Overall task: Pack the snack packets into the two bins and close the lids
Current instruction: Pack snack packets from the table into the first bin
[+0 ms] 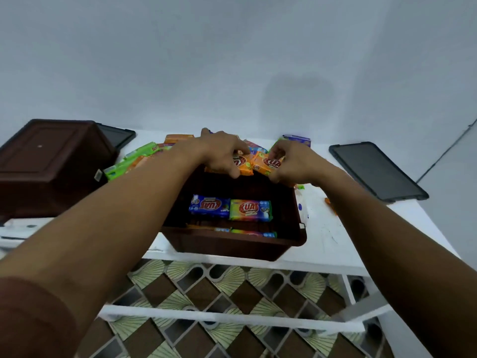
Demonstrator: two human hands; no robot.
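An open brown bin point(232, 245) stands at the table's front edge with several snack packets inside, among them a blue packet point(209, 205) and a green-yellow packet point(251, 210). Above the bin's far rim my left hand point(222, 153) grips an orange packet point(244, 165). Right beside it my right hand point(289, 164) grips another orange packet point(268, 164). A heap of loose packets point(134, 158) lies behind the bin, green and orange ones showing. A second brown bin point(49, 164) sits upside down at the left.
A dark lid point(376, 171) lies flat on the white table point(327, 244) at the right. Another dark lid point(117, 136) pokes out behind the overturned bin. A white wall stands close behind. Patterned floor shows below the table's front edge.
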